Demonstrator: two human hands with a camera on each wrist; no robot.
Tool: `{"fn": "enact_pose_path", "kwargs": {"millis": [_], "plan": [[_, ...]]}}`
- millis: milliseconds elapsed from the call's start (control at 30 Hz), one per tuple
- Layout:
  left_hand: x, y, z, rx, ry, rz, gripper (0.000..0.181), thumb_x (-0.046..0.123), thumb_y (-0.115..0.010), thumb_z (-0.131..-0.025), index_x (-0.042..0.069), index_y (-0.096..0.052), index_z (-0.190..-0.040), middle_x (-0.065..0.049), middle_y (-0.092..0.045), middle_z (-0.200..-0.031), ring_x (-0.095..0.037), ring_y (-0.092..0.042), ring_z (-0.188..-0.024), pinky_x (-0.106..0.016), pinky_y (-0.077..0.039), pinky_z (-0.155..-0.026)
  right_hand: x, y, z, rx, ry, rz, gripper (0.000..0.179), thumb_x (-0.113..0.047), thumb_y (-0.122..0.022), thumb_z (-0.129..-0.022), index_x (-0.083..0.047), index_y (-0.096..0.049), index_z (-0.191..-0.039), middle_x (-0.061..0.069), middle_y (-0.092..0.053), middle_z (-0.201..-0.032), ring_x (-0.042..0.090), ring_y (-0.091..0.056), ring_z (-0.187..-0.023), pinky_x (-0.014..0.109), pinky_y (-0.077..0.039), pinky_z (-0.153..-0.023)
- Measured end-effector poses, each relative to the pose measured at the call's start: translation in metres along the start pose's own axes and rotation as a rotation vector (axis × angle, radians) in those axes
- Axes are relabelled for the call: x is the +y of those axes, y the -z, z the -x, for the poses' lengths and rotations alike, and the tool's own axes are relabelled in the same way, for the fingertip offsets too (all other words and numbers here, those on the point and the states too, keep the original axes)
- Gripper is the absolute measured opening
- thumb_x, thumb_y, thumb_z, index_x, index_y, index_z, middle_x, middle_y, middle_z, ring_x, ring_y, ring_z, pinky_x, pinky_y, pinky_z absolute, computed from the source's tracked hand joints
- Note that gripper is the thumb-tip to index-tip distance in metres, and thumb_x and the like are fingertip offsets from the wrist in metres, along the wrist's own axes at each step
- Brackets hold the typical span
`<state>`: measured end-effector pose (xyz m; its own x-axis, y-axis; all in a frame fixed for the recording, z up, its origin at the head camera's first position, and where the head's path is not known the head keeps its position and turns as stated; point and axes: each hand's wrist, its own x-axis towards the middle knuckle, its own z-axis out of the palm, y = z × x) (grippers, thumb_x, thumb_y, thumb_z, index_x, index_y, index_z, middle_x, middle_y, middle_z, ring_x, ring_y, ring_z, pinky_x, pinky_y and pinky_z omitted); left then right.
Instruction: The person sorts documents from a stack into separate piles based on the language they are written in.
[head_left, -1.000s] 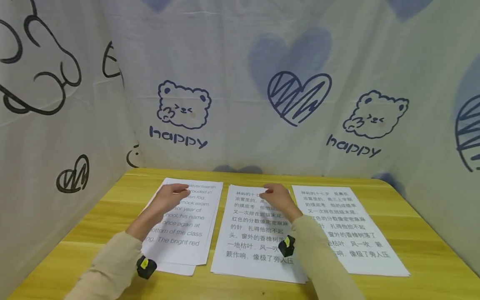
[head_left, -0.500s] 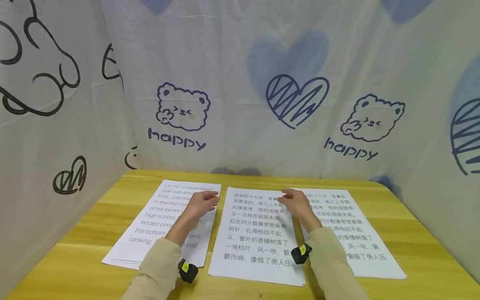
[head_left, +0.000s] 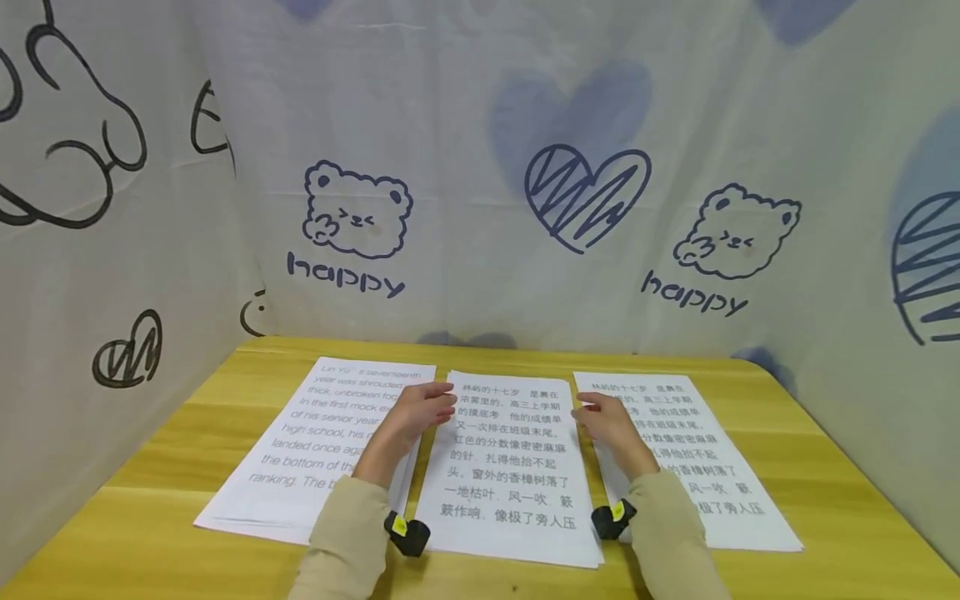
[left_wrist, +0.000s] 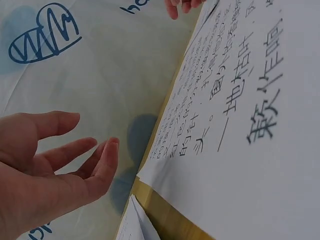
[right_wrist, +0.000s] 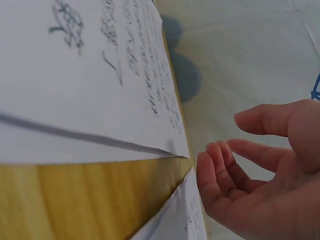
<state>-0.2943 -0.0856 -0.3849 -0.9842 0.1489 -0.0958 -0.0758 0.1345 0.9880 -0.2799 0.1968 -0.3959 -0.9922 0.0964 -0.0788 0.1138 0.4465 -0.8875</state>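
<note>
Three paper stacks lie side by side on the yellow wooden table. My left hand (head_left: pixel 417 414) hovers over the gap between the left stack (head_left: pixel 300 442), printed in English, and the middle stack (head_left: pixel 502 467), printed in Chinese. Its fingers are loosely bent with nothing between them, as the left wrist view shows. My right hand (head_left: pixel 609 425) is over the gap between the middle stack and the right stack (head_left: pixel 720 467), also Chinese. In the right wrist view its thumb and fingers are apart and hold nothing. A lower sheet edge (right_wrist: pixel 90 147) sticks out from under the middle stack's top sheet.
The wooden table (head_left: pixel 840 517) shows around and between the stacks. A white cloth (head_left: pixel 465 167) printed with hearts and bears hangs behind it and along the sides. Black wrist cameras sit on both sleeves, close over the middle stack's near corners.
My left hand has moved right, from over the left stack to the middle stack's left edge. My right hand has shifted right, off the middle stack's top to its right edge.
</note>
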Motion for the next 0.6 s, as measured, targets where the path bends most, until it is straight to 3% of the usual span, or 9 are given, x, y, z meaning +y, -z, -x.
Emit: {"fn": "enact_pose_path", "kwargs": {"millis": [267, 367, 600], "plan": [[-0.006, 0.000, -0.004, 0.084, 0.027, -0.217, 0.039, 0.009, -0.058, -0.095, -0.008, -0.055, -0.130, -0.020, -0.060, -0.118, -0.028, -0.060, -0.094, -0.035, -0.049, -0.084, -0.001, 0.002, 0.000, -0.040, -0.030, 0.037, 0.046, -0.007, -0.055, -0.094, 0.011, -0.046, -0.135, 0.026, -0.056, -0.117, 0.027, -0.060, -0.092, 0.036, -0.050, -0.081], [-0.009, 0.001, -0.003, 0.099, 0.047, -0.292, 0.041, 0.011, -0.060, -0.093, -0.007, -0.055, -0.129, -0.020, -0.060, -0.118, -0.026, -0.059, -0.093, -0.036, -0.047, -0.084, 0.001, 0.002, 0.000, -0.051, -0.047, 0.079, 0.046, -0.008, -0.056, -0.095, 0.011, -0.046, -0.135, 0.025, -0.057, -0.118, 0.025, -0.060, -0.090, 0.033, -0.050, -0.078], [-0.019, 0.006, -0.005, 0.081, 0.062, -0.294, 0.044, 0.010, -0.062, -0.091, -0.010, -0.053, -0.130, -0.024, -0.058, -0.123, -0.027, -0.059, -0.098, -0.040, -0.047, -0.090, 0.007, 0.004, 0.002, -0.074, -0.037, 0.182, 0.046, -0.010, -0.057, -0.095, 0.014, -0.047, -0.132, 0.028, -0.056, -0.122, 0.026, -0.060, -0.092, 0.036, -0.051, -0.080]]}}
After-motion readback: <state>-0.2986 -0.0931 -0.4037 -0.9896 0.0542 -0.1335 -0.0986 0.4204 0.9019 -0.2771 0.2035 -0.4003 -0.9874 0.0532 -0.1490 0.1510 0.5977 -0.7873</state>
